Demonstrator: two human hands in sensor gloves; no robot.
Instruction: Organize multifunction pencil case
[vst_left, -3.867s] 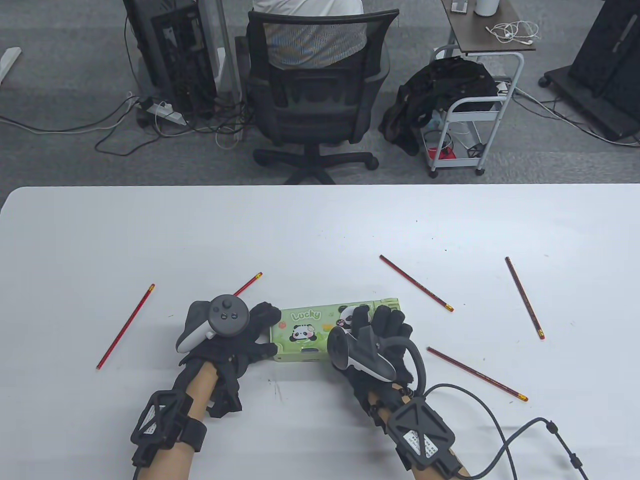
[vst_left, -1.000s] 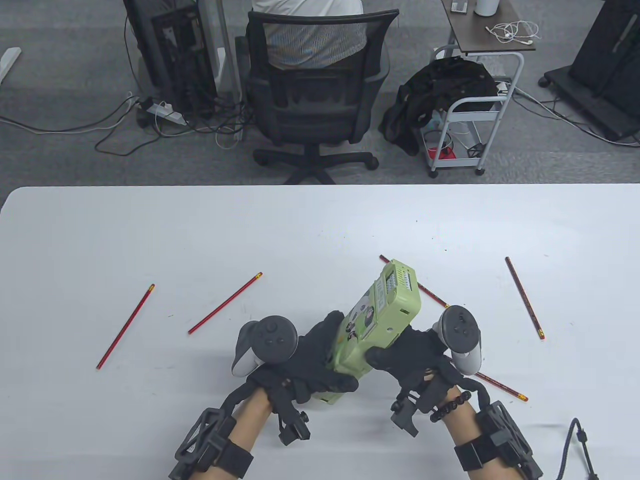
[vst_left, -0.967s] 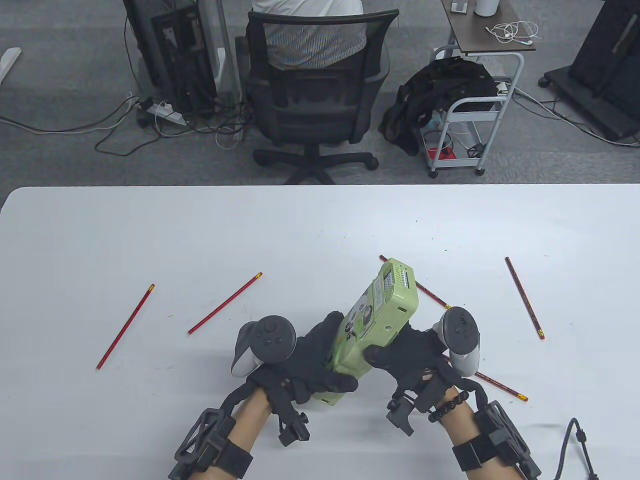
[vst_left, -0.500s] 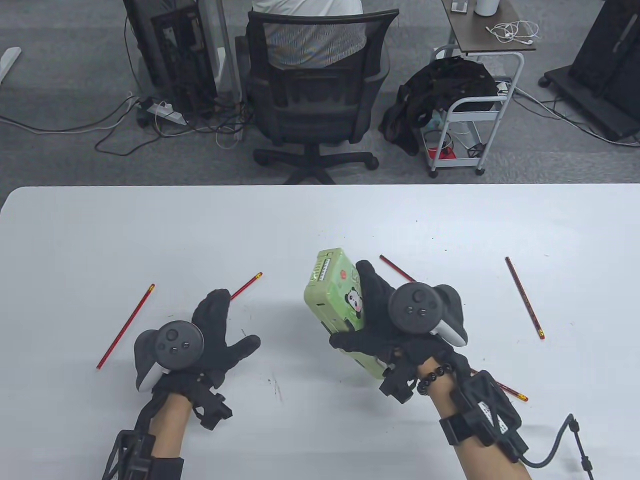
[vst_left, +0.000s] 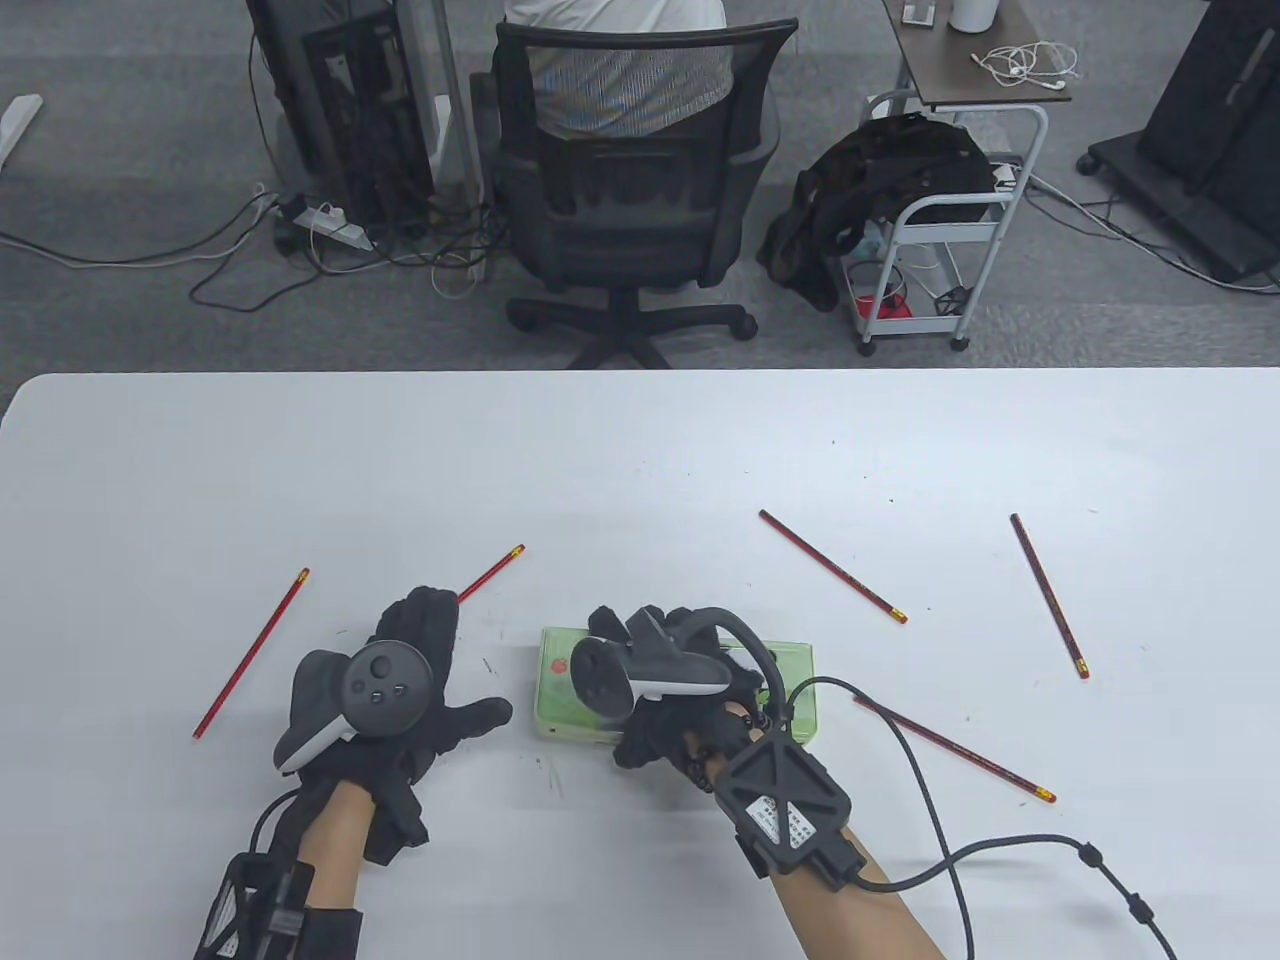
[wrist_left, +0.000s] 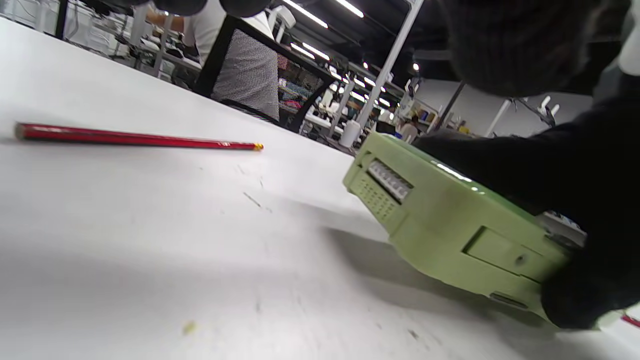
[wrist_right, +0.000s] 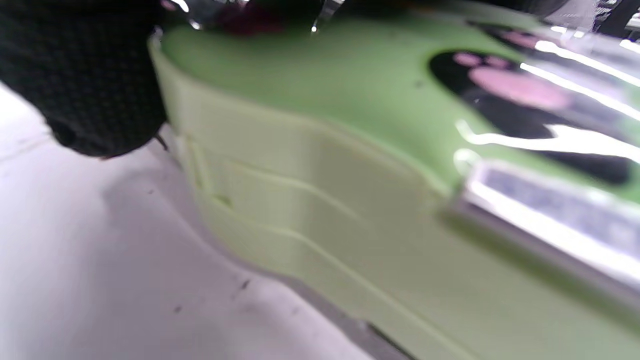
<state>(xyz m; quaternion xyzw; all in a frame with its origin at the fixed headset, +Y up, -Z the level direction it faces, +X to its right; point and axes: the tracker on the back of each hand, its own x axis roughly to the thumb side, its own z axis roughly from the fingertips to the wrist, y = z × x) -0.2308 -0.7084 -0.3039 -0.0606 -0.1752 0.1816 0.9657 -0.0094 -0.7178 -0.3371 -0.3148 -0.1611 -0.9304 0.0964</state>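
The step in hand looks like setting down the green plastic panda-print pencil case near the tabletop's front edge, around its middle. The right hand grips the case from above, fingers curled over its lid. The left hand rests open just beside it. Next the lid needs opening, then the red pencils gathered. The case is glossy, with moulded side panels.

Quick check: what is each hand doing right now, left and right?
Left hand: open, fingers spread, holding nothing.
Right hand: on top of the green pencil case, gripping it on the table.
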